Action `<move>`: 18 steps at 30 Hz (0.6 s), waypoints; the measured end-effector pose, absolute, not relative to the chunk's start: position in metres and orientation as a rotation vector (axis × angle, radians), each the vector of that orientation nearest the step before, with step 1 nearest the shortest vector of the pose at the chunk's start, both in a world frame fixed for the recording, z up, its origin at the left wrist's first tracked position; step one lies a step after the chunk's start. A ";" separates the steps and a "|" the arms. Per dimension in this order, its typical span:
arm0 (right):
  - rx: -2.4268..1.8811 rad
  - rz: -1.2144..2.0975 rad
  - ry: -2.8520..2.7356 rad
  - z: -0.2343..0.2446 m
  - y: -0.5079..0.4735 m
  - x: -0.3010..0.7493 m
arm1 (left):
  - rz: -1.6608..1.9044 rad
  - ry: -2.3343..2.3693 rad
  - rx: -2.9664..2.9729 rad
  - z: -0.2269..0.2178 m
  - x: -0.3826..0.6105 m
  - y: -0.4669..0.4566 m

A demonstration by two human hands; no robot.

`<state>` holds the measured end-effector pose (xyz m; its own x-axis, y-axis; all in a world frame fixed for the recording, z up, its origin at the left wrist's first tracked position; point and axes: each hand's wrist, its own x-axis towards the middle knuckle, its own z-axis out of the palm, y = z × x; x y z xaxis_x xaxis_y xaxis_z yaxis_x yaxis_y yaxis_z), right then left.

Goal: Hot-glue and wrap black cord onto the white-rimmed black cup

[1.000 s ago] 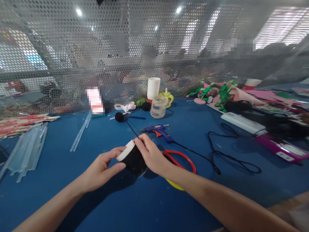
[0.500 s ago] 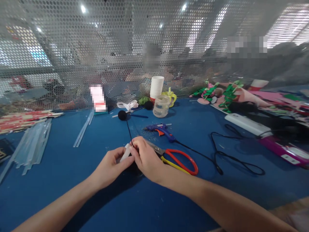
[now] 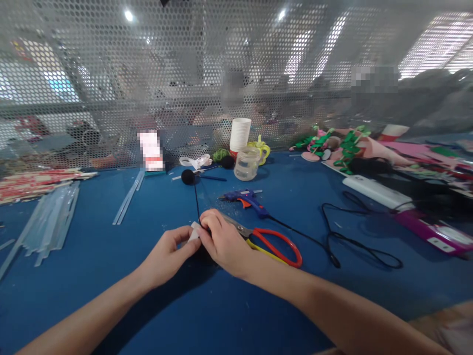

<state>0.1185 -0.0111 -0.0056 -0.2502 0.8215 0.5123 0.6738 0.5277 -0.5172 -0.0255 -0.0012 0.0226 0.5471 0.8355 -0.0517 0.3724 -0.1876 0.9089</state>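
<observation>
Between the thumb and fingers of my left hand (image 3: 170, 254) is a small white flat piece (image 3: 194, 231), its far end partly hidden. My right hand (image 3: 225, 246) meets it from the other side, fingers pinched on a black yarn (image 3: 197, 204). That yarn runs back to a black yarn ball (image 3: 188, 177) on the table. Something dark lies below my fingers, mostly covered. Beside my right hand rest scissors (image 3: 278, 241) with red and yellow handles. Farther back lies a blue glue gun (image 3: 249, 199).
Clear glue sticks (image 3: 51, 222) and red-and-white sticks (image 3: 33, 183) lie at left. At the back stand stacked paper cups (image 3: 240, 133) and a clear jar (image 3: 247, 164). A power strip (image 3: 384, 191) and black cord (image 3: 364, 246) occupy the right. Perforated metal (image 3: 177, 74) closes the back.
The white piece shows less between my fingers, and my left fingertips are slightly closer to my right hand. The yarn hangs a bit straighter. Other things stay put.
</observation>
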 end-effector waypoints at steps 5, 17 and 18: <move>-1.267 0.299 -1.977 0.001 -0.004 0.127 | 0.524 0.991 1.839 0.024 -0.028 -0.002; -2.199 0.151 -2.046 0.010 0.053 0.219 | 0.483 1.077 2.002 0.020 -0.035 0.004; -2.216 0.172 -2.058 0.007 0.056 0.221 | 0.480 1.080 2.003 0.021 -0.034 0.004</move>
